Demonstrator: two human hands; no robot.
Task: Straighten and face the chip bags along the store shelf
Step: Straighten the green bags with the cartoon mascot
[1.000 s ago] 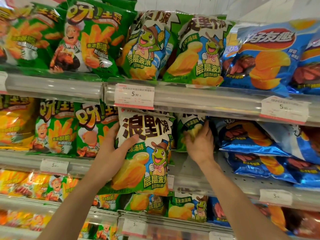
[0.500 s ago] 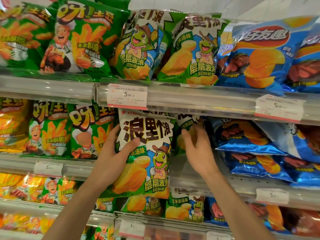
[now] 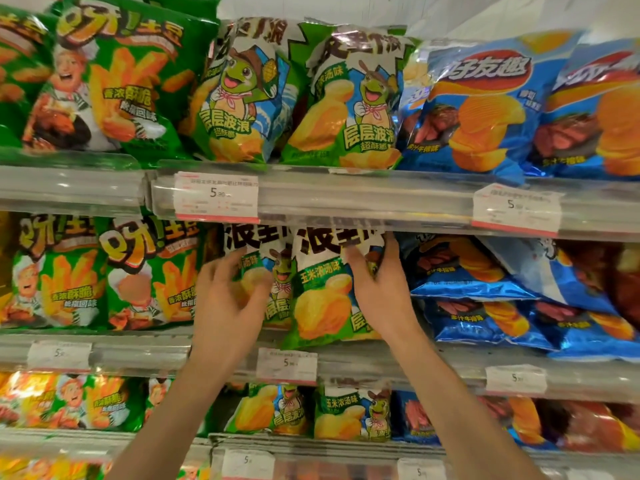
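Two green turtle chip bags stand side by side on the middle shelf (image 3: pixel 398 362). The left turtle bag (image 3: pixel 277 271) is upright and half hidden behind my left hand (image 3: pixel 228 303), whose spread fingers lie against its front without gripping. The right turtle bag (image 3: pixel 322 303) faces forward with its bottom edge hanging over the shelf rail. My right hand (image 3: pixel 381 292) holds this bag's right edge, thumb across the front near the top.
Green fry bags (image 3: pixel 149 275) stand just left of the turtle bags. Blue chip bags (image 3: pixel 467 275) lie tilted and stacked to the right. More turtle bags (image 3: pixel 346 98) fill the shelf above and the shelf below (image 3: pixel 349 414). Price tags (image 3: pixel 286 366) hang on the rails.
The bag my left hand held out in front now stands back on the shelf, and that hand has loosened. My right hand has brought a second turtle bag forward beside it.
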